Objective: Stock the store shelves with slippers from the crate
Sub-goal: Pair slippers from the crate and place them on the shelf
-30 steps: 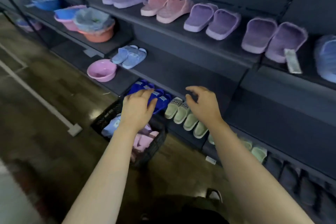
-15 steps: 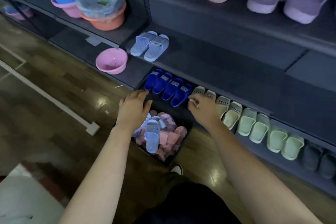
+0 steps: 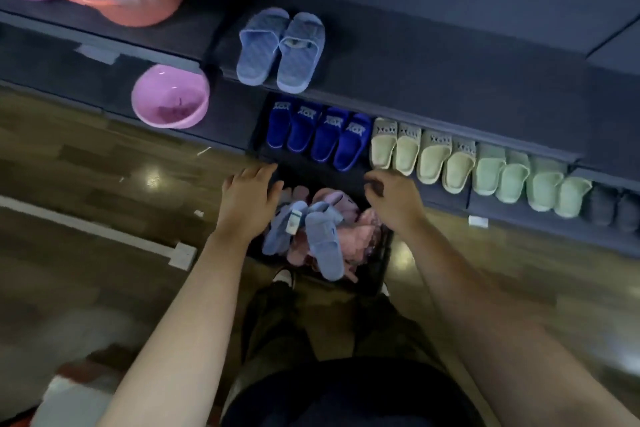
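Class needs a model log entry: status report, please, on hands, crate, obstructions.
Left hand open at crate's left edge. Right hand curled at far corner, grip unclear. Blue and pink slippers piled in crate, none lifted. No obstruction seen.

Dark shelves [image 3: 450, 80] with paired slippers [image 3: 433, 156]; black crate [image 3: 375, 270] on wooden floor [image 3: 104, 166].

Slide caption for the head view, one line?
Person's left hand and right hand hover over a black mesh crate of pale-blue and pink slippers beside a dark stocked shelf.
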Motion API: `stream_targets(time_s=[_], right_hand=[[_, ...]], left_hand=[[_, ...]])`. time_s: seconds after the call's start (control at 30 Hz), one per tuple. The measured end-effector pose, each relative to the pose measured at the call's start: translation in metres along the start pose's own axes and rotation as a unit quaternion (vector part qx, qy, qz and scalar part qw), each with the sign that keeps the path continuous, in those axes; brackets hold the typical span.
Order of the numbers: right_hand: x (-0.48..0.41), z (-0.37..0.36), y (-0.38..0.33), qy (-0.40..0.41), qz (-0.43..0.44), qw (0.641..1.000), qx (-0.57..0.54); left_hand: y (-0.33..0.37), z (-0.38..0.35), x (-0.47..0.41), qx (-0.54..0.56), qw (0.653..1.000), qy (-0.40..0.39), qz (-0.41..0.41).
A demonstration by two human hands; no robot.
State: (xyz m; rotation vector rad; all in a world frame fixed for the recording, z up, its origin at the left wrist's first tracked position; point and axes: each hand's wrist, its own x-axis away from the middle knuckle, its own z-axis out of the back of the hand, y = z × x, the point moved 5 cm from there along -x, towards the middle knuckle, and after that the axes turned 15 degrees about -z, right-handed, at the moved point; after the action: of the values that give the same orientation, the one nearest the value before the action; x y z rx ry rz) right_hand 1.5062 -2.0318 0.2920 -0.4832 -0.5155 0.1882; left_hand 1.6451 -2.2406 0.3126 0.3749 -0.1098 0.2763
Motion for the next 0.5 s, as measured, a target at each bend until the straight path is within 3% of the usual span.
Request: stream_targets(time_s=[0.2,0.5], right_hand=[[-0.002,-0.073,-0.006,0.014,-0.077,0.997,0.005],[-0.008,-0.147,0.045,0.014,-0.152,0.987,-0.039]], left_hand=[[-0.060,-0.022,-0.031,-0.002,0.997,-0.043,-0.057],[-0.090,-0.111,-0.040,0.021,0.991,-0.101,-0.088]])
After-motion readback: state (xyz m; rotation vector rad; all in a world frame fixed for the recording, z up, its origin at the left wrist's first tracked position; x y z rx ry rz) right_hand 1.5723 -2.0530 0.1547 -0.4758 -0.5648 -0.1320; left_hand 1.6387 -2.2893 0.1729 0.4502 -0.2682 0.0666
